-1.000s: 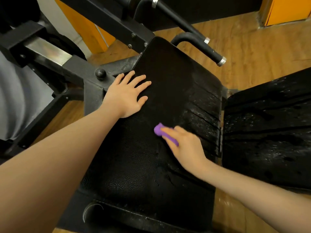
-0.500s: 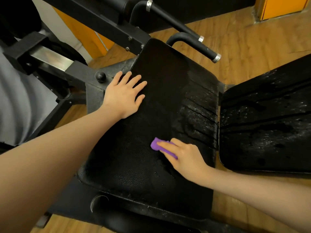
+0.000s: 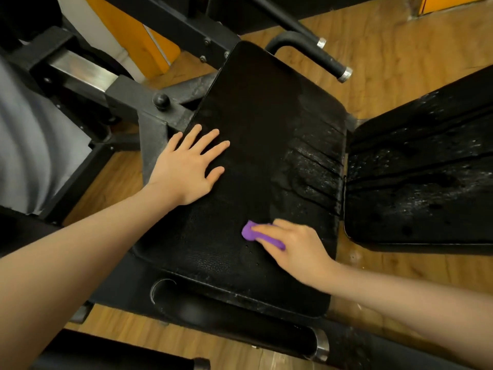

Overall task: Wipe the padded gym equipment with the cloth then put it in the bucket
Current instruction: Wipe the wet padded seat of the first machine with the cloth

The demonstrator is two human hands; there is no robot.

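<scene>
Sliding down the pad toward the lower middle of the frame, the right hand (image 3: 298, 252) has carried the purple cloth (image 3: 260, 235) from the pad's centre, where it lay a second ago, to a spot nearer the close edge, so the stroke is running lengthwise along the padded seat (image 3: 261, 124) and toward the person. Its fingers (image 3: 266, 229) lie across the top of the cloth and press it flat against the black vinyl, with the thumb side hidden underneath; the cloth is bunched small, only its leading lobe showing beyond the fingertips. The left hand (image 3: 186, 169) has stayed where it was, at the left edge of the pad in the middle of the frame, palm down, fingers straight and spread, bracing rather than holding anything. Wet streaks and droplets still glisten on the ribbed part of the pad to the right of centre, and more heavily on the second pad (image 3: 421, 182) at the right of the frame, which suggests the wiping is only partway done: this pass covers the smoother left and near portion, while the wetter ribbed sections look untouched. No bucket shows anywhere in view, so the final drop-off is some way off and its place cannot be told from here
</scene>
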